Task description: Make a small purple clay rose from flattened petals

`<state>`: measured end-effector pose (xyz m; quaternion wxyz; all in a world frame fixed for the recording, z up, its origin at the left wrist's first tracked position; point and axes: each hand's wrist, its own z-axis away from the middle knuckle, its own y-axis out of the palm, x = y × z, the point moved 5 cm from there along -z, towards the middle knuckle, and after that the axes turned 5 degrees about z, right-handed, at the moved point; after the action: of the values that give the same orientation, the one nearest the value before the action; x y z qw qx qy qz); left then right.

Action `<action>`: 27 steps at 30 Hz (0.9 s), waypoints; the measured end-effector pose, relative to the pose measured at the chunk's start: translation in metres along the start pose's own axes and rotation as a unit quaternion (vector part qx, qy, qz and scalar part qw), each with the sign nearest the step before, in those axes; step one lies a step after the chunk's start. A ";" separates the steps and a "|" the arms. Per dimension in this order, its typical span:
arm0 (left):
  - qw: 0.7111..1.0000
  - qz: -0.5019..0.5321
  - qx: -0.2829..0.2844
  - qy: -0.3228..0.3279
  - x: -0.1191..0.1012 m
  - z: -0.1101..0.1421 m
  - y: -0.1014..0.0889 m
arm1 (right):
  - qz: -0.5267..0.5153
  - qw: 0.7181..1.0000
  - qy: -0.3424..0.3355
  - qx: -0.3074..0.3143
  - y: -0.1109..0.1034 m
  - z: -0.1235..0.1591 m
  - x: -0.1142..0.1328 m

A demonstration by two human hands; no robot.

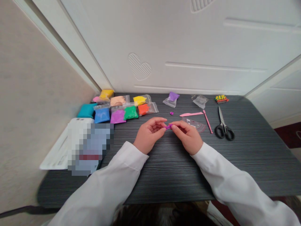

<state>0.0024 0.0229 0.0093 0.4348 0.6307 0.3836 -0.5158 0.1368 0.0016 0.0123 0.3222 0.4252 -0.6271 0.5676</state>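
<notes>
Between the fingertips of both hands is a small strip of purple modelling clay, held over the dark table. My left hand pinches its left end, the fingers curled. At its right end, my right hand grips it between thumb and fingers. Just beyond the hands lies a tiny purple clay piece. A clear plastic template is partly covered by my right hand. Near it are a pink modelling knife and a thin pink stick tool.
Scissors with black handles lie at the right, below a small yellow-topped clay model. Several bags of coloured clay, one green, fill the back left. An opened purple bag and a clear bag lie near the door. A blurred phone-like object is at left.
</notes>
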 end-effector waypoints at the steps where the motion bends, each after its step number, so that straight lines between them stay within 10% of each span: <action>1: 1.000 -0.003 0.002 0.002 0.000 0.000 0.000 | -0.002 1.000 0.003 0.000 0.000 0.000 -0.001; 27: 1.000 -0.017 0.007 -0.002 -0.002 0.002 0.002 | -0.066 0.997 0.037 0.002 0.003 0.001 -0.003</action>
<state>0.0033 0.0209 0.0111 0.4227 0.6263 0.3899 -0.5264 0.1351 0.0012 0.0083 0.3811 0.4448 -0.5844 0.5615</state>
